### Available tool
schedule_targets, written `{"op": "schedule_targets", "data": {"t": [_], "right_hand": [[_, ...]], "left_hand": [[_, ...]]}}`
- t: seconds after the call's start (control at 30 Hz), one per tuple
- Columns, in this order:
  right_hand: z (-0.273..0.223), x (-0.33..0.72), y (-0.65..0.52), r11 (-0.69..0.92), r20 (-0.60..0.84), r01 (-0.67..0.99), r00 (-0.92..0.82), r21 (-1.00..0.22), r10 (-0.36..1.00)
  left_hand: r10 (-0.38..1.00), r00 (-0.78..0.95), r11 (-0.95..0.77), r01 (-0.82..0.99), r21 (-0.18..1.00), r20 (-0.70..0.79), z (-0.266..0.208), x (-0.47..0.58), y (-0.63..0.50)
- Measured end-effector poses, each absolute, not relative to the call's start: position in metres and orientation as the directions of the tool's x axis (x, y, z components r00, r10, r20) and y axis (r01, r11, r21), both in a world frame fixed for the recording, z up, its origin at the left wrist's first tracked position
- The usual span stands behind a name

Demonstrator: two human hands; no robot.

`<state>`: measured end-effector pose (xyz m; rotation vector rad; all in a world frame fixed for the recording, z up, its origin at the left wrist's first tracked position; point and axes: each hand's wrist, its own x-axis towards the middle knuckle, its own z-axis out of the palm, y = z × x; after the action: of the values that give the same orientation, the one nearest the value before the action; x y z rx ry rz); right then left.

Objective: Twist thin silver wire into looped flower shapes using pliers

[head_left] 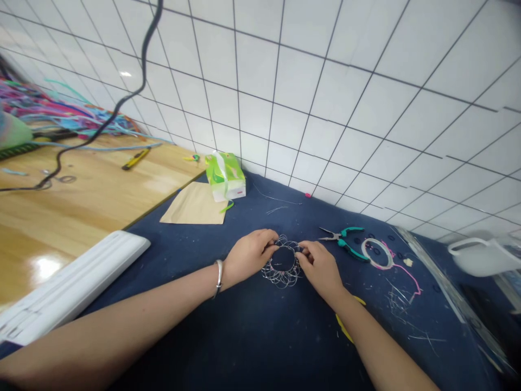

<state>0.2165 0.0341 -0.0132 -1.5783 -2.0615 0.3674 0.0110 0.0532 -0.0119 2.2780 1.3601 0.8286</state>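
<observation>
A ring of thin silvery wire loops (281, 278), like a flower-shaped wire wreath with small beads, is held just over the dark blue table surface. My left hand (250, 254) pinches its upper left side between thumb and fingers; a silver bangle (218, 276) circles that wrist. On the opposite side, my right hand (321, 267) pinches the ring's right edge. The middle of the ring is an open circle. Long-nose pliers (345, 239) with teal handles lie to the right of my right hand. A yellow-handled object (344, 328) is partly hidden beneath my right forearm.
Beyond the pliers are a white ring-shaped spool (376, 253), pink cord (411, 274) and loose wire pieces (401, 301). A tissue pack (226, 176) and brown paper (195, 203) lie at the back. Left are a white case (81, 282) and a yellow cutter (136, 158).
</observation>
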Motion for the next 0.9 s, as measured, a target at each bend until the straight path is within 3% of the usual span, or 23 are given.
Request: {"op": "schedule_targets", "data": {"t": [0.3, 0.5, 0.73, 0.9], "right_hand": [[-0.008, 0.216, 0.037, 0.284, 0.264, 0.786, -0.16, -0.549, 0.951], [0.001, 0.216, 0.036, 0.228, 0.222, 0.716, -0.104, -0.66, 0.969], [0.011, 0.216, 0.03, 0.03, 0.019, 0.518, -0.027, -0.855, 0.999], [0.018, 0.214, 0.026, -0.001, 0.026, 0.309, 0.081, -0.951, 0.996]], "left_hand": [[0.875, 0.346, -0.483, 0.617, 0.621, 0.338, -0.01, 0.011, 0.057], [0.908, 0.308, -0.407, 0.477, 0.779, 0.285, -0.006, 0.011, 0.058], [0.942, 0.322, -0.131, 0.079, 0.988, 0.099, 0.01, 0.01, 0.051], [0.951, 0.306, 0.134, -0.326, 0.936, -0.029, 0.014, 0.01, 0.047]]}}
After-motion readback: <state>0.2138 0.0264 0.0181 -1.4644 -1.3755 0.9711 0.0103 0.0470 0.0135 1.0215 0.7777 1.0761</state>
